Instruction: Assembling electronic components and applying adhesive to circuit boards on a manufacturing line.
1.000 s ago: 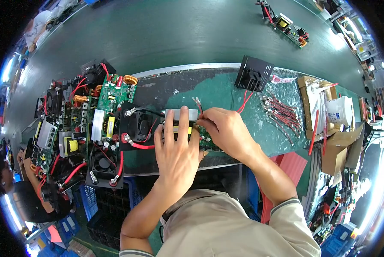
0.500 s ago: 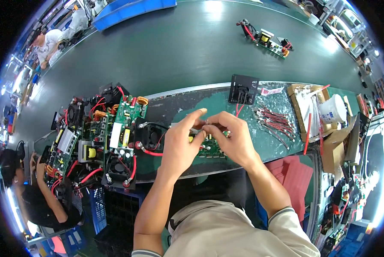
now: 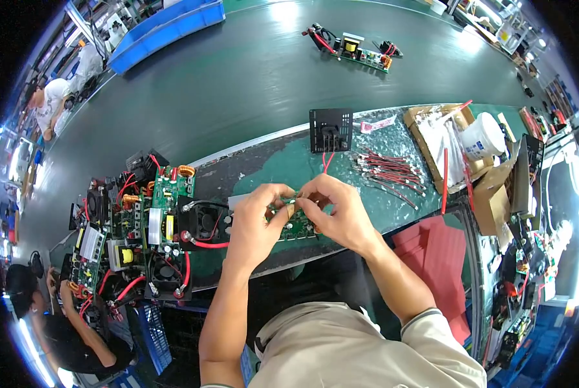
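Observation:
Over a green circuit board (image 3: 300,229) at the bench edge, my left hand (image 3: 258,216) and my right hand (image 3: 336,208) meet with thumbs and forefingers pinched together. Whatever lies between the fingertips is too small and covered to make out. Behind my right hand stands a black panel (image 3: 320,123), and its red wires (image 3: 327,163) run down toward that hand; their lower ends are hidden. A black fan (image 3: 208,223) and a thick red cable (image 3: 210,245) are just left of my left hand.
Several finished-looking boards with fans (image 3: 124,223) crowd the left. Red and black wires (image 3: 393,169) lie in a pile to the right, near a cardboard box (image 3: 425,155) and a white tub (image 3: 482,137). Another board assembly (image 3: 360,55) and a blue bin (image 3: 166,35) are farther back. A co-worker (image 3: 56,323) sits at lower left.
The whole view has shifted, so the bench items appear farther left. Both hands remain pinched together over the board, with my fingers now slightly lower and closer to it.

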{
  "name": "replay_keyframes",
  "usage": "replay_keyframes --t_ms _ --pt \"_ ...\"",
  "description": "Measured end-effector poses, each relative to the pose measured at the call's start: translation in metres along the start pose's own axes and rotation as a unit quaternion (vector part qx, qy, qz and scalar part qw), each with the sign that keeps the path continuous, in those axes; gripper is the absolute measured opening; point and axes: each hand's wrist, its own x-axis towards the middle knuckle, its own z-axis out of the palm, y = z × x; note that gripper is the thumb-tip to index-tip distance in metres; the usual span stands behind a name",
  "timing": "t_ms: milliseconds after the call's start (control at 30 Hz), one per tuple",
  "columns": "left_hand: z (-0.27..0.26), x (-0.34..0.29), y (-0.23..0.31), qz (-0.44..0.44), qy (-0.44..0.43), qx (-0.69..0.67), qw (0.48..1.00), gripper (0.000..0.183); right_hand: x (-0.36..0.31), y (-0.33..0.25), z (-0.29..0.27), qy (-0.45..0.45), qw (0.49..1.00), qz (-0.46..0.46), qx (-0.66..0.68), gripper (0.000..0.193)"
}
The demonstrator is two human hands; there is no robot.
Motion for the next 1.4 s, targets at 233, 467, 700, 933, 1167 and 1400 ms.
replay_keyframes --t_ms 233,467,700,933,1167,1400 --pt "0.009 0.002 -0.005 0.069 -0.021 0.023 0.997 0.019 -0.010 0.002 -0.019 -0.016 0.997 -0.021 -0.068 0.010" --pt "0.018 0.008 -0.010 0.096 -0.039 0.075 0.992 0.019 0.006 0.016 -0.040 -0.144 0.957 0.193 0.163 0.017" --pt "0.014 0.016 -0.012 0.016 0.027 -0.101 0.994 0.014 0.115 0.085 -0.113 0.155 0.936 -0.074 -0.307 0.039" --pt "0.012 0.010 -0.015 0.018 0.033 -0.111 0.993 0.017 0.100 0.059 -0.107 0.044 0.980 0.043 -0.191 0.039" --pt "0.023 0.008 -0.014 0.014 0.002 -0.123 0.992 0.020 0.022 0.012 -0.082 0.182 0.980 0.055 -0.054 0.026" --pt "0.022 0.001 -0.016 0.009 0.016 -0.127 0.992 0.020 0.048 0.016 -0.093 0.038 0.978 -0.083 -0.189 0.023"
